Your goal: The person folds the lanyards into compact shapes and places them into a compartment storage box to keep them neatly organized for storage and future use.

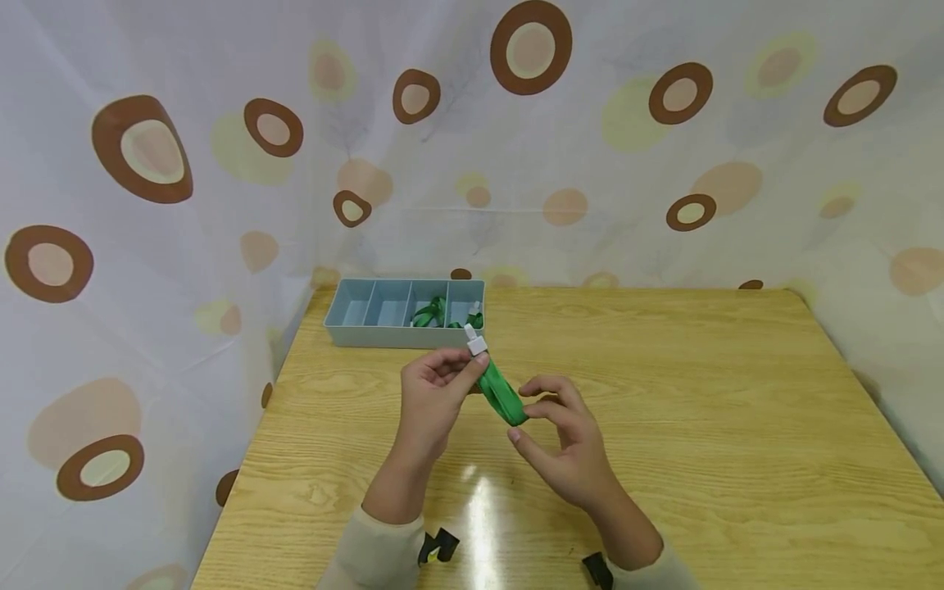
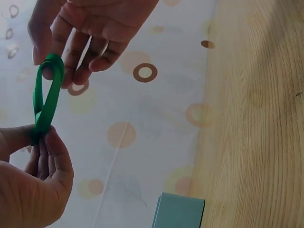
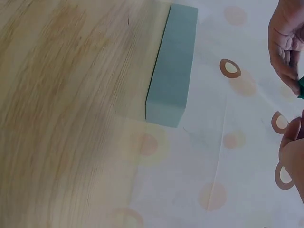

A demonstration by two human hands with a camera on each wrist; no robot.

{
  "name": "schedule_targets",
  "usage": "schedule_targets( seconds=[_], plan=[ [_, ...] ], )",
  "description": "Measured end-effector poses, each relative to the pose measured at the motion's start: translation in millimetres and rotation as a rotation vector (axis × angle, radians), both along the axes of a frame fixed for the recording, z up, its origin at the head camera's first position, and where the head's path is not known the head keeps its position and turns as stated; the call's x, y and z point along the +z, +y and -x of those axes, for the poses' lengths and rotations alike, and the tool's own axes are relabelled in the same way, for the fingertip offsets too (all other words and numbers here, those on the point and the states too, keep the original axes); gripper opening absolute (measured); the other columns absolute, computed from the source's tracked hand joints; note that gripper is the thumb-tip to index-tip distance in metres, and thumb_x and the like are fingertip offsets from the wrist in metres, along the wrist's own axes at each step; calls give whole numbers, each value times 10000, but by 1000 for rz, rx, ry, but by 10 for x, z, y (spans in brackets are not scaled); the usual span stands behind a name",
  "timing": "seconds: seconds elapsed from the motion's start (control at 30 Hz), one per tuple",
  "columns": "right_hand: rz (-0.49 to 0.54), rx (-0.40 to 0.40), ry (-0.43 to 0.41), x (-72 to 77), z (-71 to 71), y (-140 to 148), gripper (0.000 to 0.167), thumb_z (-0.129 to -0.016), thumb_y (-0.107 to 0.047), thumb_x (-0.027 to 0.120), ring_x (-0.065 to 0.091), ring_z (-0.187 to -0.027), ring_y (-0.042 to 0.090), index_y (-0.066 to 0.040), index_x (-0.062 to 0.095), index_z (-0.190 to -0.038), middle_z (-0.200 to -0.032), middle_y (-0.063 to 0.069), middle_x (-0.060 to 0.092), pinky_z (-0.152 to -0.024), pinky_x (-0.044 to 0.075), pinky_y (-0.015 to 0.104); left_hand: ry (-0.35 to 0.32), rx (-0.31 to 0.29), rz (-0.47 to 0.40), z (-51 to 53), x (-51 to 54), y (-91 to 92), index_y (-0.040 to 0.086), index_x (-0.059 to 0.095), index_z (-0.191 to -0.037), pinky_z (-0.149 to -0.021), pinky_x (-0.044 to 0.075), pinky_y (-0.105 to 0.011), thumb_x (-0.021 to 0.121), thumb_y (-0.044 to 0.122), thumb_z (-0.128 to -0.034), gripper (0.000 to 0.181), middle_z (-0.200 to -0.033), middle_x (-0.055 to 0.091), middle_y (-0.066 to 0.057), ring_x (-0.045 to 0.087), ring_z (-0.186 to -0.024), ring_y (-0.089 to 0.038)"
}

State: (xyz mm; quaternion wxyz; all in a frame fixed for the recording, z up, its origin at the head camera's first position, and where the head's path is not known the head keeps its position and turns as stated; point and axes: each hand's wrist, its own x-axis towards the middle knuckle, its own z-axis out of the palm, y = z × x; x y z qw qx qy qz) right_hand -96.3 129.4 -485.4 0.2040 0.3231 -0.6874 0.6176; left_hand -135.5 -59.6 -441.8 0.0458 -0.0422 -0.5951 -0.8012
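In the head view, a folded green lanyard with a white plastic clip is held above the table. My left hand pinches it just below the clip. The fingers of my right hand curl at its lower end, thumb and middle finger at the band, index finger raised. From the left wrist, the lanyard shows as a narrow loop between both hands. The right wrist view catches only a bit of green at its right edge.
Behind the hands stands a blue-grey tray with several compartments. Green lanyards lie in its two right compartments. The wooden table meets a patterned cloth at the back and sides.
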Motion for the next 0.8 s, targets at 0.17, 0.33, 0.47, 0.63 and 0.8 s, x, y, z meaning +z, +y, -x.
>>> schedule_targets(
  seconds=[0.17,0.33,0.47,0.63,0.8],
  plan=[
    [-9,22,8,-23,-3,10,314,-793,235,751,619,-1031,172,-3,744,-998,-1140,198,630,-857,568,220,-17,2,72,-2,-4,-27,-127,728,-1030,-608,572,-217,779,18,-950,174,-874,754,0,685,-740,-85],
    [-48,21,73,7,-5,44,351,-760,169,778,598,-1173,220,-22,743,-1052,-1245,233,604,-946,536,229,-8,-16,81,-5,-21,-34,-132,731,-1025,-618,584,-216,778,10,-948,169,-862,757,-11,685,-724,-92],
    [-12,125,97,91,21,94,334,-797,92,759,520,-1390,289,-42,734,-1102,-1457,258,554,-1064,459,288,11,-47,105,-8,-56,-5,-121,741,-1012,-634,604,-220,783,10,-943,154,-838,763,-6,690,-700,-86],
    [21,234,72,168,64,140,222,-884,40,714,507,-1417,306,-61,749,-1078,-1465,167,642,-1141,407,355,14,-87,122,-27,-83,31,-122,750,-1005,-629,592,-214,782,8,-942,148,-864,781,-77,698,-697,-82],
    [5,258,37,168,63,182,323,-837,124,675,524,-1369,278,-70,753,-1083,-1374,118,704,-1148,413,348,22,-99,134,-34,-74,24,-117,752,-1024,-623,584,-211,773,16,-951,153,-903,785,-151,696,-697,-77]
  ],
)
